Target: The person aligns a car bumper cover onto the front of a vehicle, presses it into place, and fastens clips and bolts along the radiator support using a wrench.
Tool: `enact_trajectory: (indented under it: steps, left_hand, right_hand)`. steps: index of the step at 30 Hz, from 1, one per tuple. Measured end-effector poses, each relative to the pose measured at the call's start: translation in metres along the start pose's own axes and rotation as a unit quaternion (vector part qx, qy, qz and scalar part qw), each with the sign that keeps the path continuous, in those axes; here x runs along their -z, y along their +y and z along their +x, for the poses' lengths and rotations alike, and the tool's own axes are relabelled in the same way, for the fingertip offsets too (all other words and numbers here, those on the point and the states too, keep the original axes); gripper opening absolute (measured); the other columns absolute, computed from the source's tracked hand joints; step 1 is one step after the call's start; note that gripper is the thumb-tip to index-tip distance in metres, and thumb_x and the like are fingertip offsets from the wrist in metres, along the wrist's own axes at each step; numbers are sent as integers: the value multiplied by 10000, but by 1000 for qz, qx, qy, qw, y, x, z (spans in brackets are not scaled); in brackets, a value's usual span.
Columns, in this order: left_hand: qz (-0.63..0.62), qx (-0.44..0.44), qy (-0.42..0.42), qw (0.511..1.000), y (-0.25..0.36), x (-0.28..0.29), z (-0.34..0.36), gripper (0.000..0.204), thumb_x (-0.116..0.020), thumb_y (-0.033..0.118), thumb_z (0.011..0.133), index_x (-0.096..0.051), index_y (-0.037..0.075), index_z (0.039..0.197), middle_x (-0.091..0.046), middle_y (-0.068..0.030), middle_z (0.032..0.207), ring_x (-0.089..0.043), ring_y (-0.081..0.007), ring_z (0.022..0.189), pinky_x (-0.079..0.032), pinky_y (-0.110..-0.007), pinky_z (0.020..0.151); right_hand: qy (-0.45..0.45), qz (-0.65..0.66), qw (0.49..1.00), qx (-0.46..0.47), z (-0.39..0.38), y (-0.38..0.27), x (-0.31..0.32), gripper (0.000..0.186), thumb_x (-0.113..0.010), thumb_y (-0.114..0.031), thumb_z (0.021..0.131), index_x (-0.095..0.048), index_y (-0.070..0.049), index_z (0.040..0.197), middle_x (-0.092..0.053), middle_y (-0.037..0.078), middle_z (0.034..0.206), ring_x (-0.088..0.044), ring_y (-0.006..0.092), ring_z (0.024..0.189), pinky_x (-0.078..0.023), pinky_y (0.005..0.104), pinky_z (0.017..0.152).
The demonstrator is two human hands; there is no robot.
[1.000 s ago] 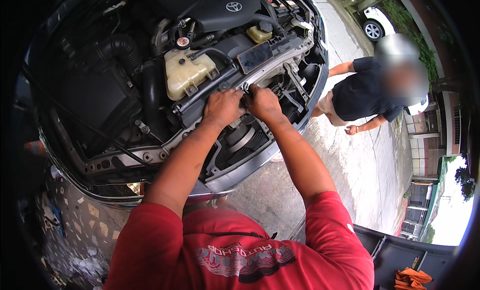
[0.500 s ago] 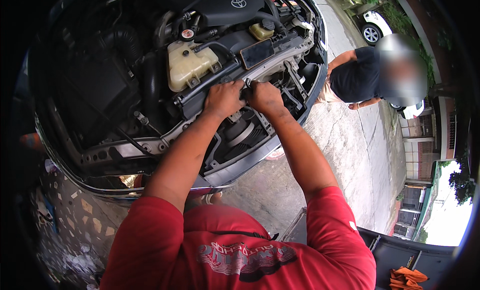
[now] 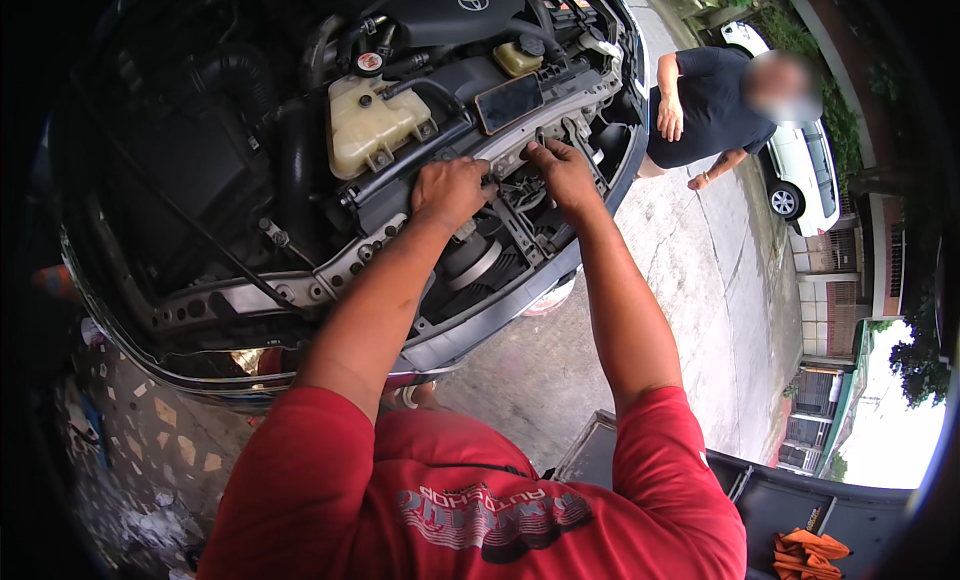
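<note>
At upper centre, a tank (image 3: 375, 130) is sitting, contents unreadable; below, left hand (image 3: 448, 191) and right hand (image 3: 566, 176) are showing curled fingers, grasp unclear.

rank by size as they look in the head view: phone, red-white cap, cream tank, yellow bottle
Largest to smallest, as they look there:
1. cream tank
2. phone
3. yellow bottle
4. red-white cap

Pretty clearly an outdoor driveway or street: grey concrete pavement (image 3: 710, 300), parked white car (image 3: 818, 170), dark-bodied car (image 3: 490, 322), black-covered engine (image 3: 440, 18) exposed.
</note>
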State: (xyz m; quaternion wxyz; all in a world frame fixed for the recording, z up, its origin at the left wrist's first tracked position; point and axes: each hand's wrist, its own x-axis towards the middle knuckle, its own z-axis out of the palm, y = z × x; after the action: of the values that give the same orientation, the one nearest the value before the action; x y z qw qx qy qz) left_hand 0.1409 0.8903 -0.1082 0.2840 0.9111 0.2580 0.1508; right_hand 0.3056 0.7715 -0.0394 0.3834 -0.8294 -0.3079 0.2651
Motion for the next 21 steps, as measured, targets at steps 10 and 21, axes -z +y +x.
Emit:
enact_trajectory:
  steps: [10,21]
  left_hand:
    - [-6,-33,5,999,1,0,1,361,-825,395,882,-798,133,1130,-786,-112,1090,-751,-334,1028,-593,-452,919]
    - [27,-41,-8,999,-2,-6,6,349,-728,457,977,-798,127,1063,-793,-99,1027,-770,-309,991,-605,-446,867]
  right_hand:
    - [-12,202,978,52,-24,-14,-8,196,-556,-114,1057,-682,29,1103,-788,145,1075,-756,238,983,-594,382,911]
    - [18,-212,941,262,-36,-34,-18,231,-627,-44,981,-713,-11,1193,-750,235,1085,-714,459,987,-575,439,889]
